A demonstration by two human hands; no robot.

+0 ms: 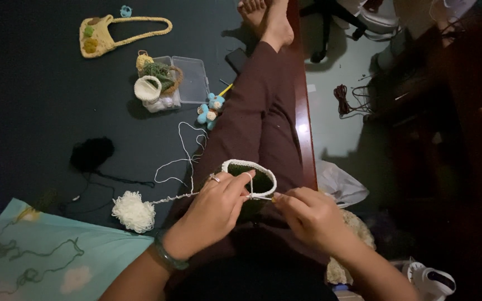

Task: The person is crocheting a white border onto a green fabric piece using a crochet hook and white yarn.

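Note:
My left hand [213, 209] holds a small dark green crochet piece with a white rim [250, 174] over my lap, and a strand of white yarn [181, 160] runs over its index finger. My right hand [307, 214] pinches a crochet hook [262, 197] whose tip meets the rim of the piece. The yarn trails left in loops to a fluffy white yarn bundle [134, 210] on the dark bedcover. A ring sits on my left hand and a green bangle on that wrist.
A clear plastic box [188, 78] with crochet items, a small blue crochet toy [210, 110], a yellow crochet bag [102, 34] and a black yarn ball [91, 153] lie on the dark cover. A light blue cloth [40, 256] is lower left. The floor, cables and dark furniture are to the right.

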